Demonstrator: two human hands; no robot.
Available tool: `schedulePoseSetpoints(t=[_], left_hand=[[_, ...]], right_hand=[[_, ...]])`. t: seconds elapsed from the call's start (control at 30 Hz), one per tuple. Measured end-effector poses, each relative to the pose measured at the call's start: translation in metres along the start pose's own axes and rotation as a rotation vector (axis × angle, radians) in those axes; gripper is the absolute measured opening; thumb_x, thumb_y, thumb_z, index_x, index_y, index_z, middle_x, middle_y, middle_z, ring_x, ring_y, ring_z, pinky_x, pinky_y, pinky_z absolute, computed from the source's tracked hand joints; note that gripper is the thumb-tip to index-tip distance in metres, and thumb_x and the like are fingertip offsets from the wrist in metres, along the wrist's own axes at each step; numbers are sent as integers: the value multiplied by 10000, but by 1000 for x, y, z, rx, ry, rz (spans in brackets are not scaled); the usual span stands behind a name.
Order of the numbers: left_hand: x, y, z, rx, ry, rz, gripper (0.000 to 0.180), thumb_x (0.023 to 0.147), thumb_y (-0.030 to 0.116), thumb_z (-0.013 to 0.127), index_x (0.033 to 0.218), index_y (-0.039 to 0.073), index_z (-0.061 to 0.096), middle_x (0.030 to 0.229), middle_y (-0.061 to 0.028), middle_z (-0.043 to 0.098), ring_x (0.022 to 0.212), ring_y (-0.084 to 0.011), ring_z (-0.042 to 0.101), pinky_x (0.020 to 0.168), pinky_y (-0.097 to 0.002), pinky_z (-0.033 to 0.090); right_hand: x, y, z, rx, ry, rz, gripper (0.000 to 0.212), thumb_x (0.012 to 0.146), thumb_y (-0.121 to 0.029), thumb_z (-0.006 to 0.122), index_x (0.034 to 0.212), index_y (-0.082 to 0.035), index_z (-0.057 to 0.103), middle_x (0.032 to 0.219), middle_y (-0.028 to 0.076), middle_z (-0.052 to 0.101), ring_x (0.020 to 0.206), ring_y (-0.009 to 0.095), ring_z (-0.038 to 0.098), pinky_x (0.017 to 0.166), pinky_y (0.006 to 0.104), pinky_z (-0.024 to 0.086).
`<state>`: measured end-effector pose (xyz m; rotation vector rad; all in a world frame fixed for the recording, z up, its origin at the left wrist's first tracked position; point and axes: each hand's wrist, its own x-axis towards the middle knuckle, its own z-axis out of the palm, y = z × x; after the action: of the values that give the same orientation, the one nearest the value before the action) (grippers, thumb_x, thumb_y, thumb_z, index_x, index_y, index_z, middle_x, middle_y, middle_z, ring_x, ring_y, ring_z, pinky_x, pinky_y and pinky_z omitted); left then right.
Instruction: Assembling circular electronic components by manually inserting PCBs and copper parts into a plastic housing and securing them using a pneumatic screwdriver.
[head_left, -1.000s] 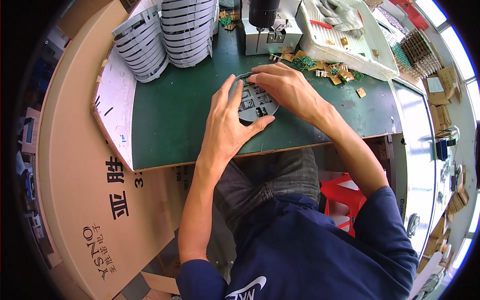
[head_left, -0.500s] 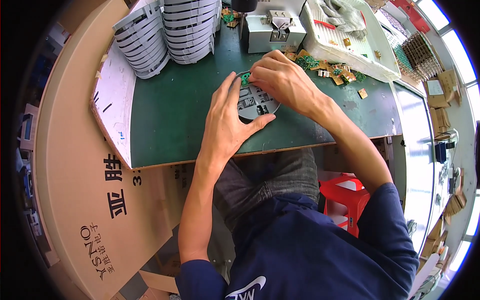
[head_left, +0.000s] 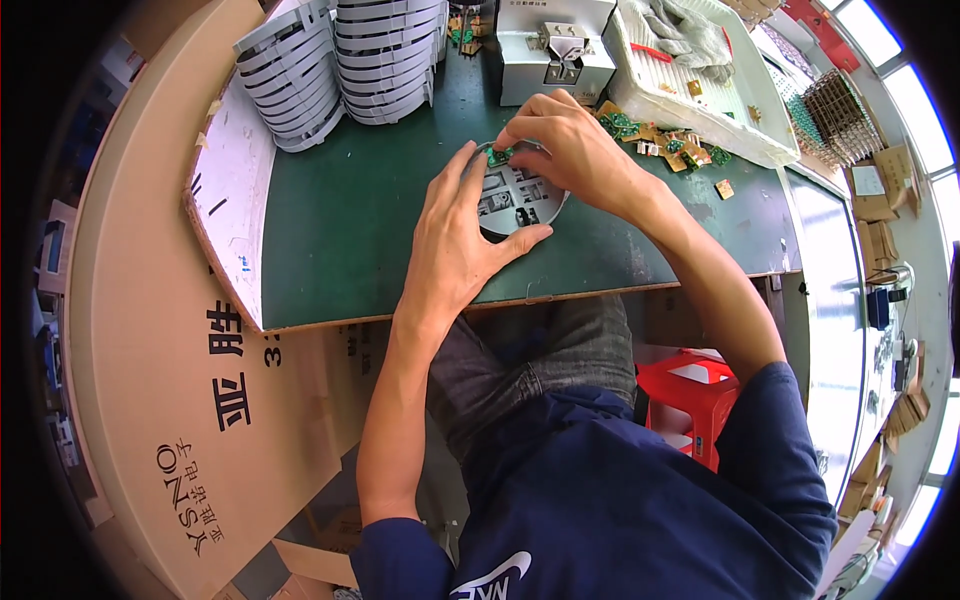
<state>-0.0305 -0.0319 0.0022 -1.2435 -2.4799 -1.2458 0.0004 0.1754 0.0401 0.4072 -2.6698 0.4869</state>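
Observation:
A round grey plastic housing with rectangular cut-outs rests on the green worktop, with dark parts in some openings. My left hand curves round its left side, fingers along the far edge and thumb at the near rim. A small green circuit board sits at the far part of the housing, partly covered by fingers. Bent over it from the right, my right hand has its index finger and thumb closed on the board. The left fingertips are close beside the same board.
Loose small circuit boards lie in a pile right of the hands. Behind them stands a white foam tray holding a grey glove. A metal machine is at the back. Stacked grey curved housings stand far left, beside a white-lined board.
My right hand's fingers have shifted slightly, and its thumb now shows beside the green board. The left hand keeps its hold on the housing. The view has moved a little.

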Motion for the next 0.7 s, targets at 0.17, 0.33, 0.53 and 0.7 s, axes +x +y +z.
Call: schedulePoseSetpoints(t=[0.17,0.33,0.53,0.7], left_hand=[[0,0,0,19,-5,29,940,759,502,870,1382,-122,542,1489,-253,490,1344,-409,510,1110,-480,448],[0,1,1,33,-5,29,936,762,495,869,1385,-120,538,1487,-248,489,1344,-404,506,1106,-478,451],[-2,2,0,-47,18,15,1025,731,424,912,1476,-93,435,1482,-260,499,1340,-407,514,1111,-477,452],[-3,3,-1,-132,13,-9,1054,723,391,929,1498,-87,398,1470,-267,514,1339,-408,522,1118,-476,450]], right_hand=[[1,3,-5,184,-93,86,205,860,-106,760,1055,-47,741,984,113,688,988,305,641,905,428,524],[0,6,-2,148,-69,17,160,874,-98,744,1023,-39,737,988,115,689,986,310,650,889,420,529],[-5,1,-3,25,4,-116,151,889,-97,733,1022,-27,714,1009,109,701,994,321,656,895,426,529],[-11,-11,-12,208,41,78,128,930,-94,724,1035,-29,689,1126,84,735,1064,253,687,952,371,531]])
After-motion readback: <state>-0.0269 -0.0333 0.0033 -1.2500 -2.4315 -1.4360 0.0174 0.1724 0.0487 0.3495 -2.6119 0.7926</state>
